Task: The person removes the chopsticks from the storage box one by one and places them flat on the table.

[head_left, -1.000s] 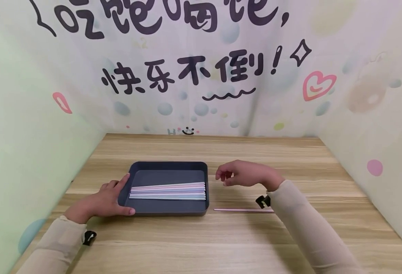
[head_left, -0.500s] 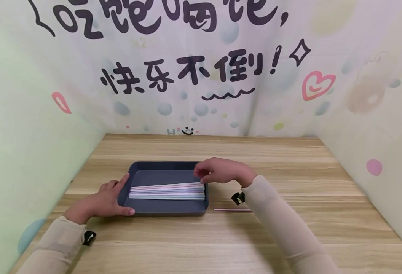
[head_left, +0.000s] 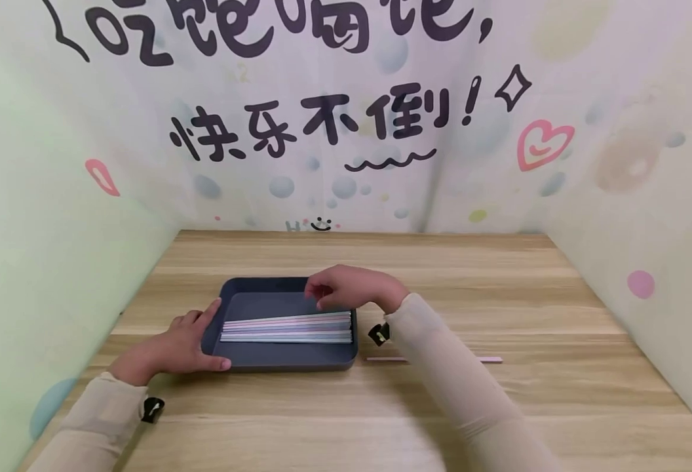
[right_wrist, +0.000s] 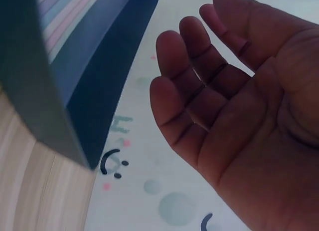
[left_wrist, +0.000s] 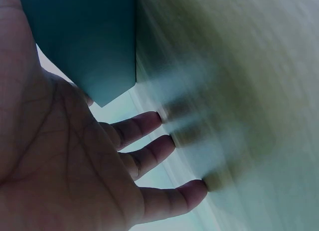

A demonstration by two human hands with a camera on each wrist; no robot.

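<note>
A dark blue-grey tray (head_left: 289,362) lies on the table with several pastel-striped chopsticks (head_left: 287,328) side by side in it. My left hand (head_left: 175,344) rests at the tray's left end, thumb along the near rim and index finger at the left rim. In the left wrist view its other fingers (left_wrist: 149,153) are extended, tips down at the tabletop. Over the right half of the tray hovers my right hand (head_left: 346,288), its fingers loosely bent, and the palm seen in the right wrist view holds nothing. One pink chopstick (head_left: 490,359) lies right of the tray, partly hidden beneath the right forearm.
The wood-grain table (head_left: 299,426) is walled on three sides. A printed cloth (head_left: 251,196) with black lettering hangs along the back edge. Each sleeve has a small black clip-like device, such as the right device (head_left: 379,334) near the wrist.
My right hand has moved left, from beside the tray to above its right half. The left hand, tray and chopsticks have stayed in place.
</note>
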